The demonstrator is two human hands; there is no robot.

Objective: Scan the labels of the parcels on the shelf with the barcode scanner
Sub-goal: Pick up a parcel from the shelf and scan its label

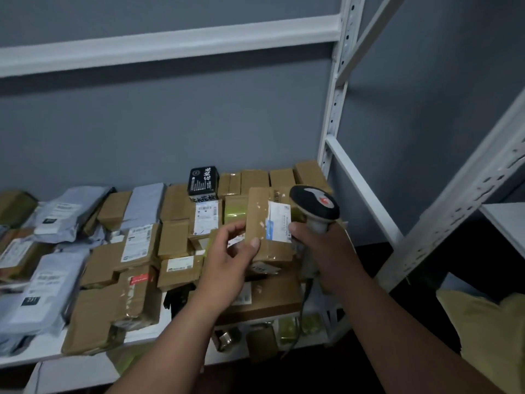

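Dozens of parcels crowd the white shelf (147,335), cardboard boxes laid flat beside grey mailer bags (45,297), most with labels facing up, presumably so they can be read where they lie. The left hand (230,260) pinches one small brown box (268,223), lifted clear of the pile and tipped so its white label (279,221) faces outward. The right hand (321,245) is wrapped round the grip of the barcode scanner (315,207), just beside that label. The scanner head seems aimed past it, so I judge it wants turning.
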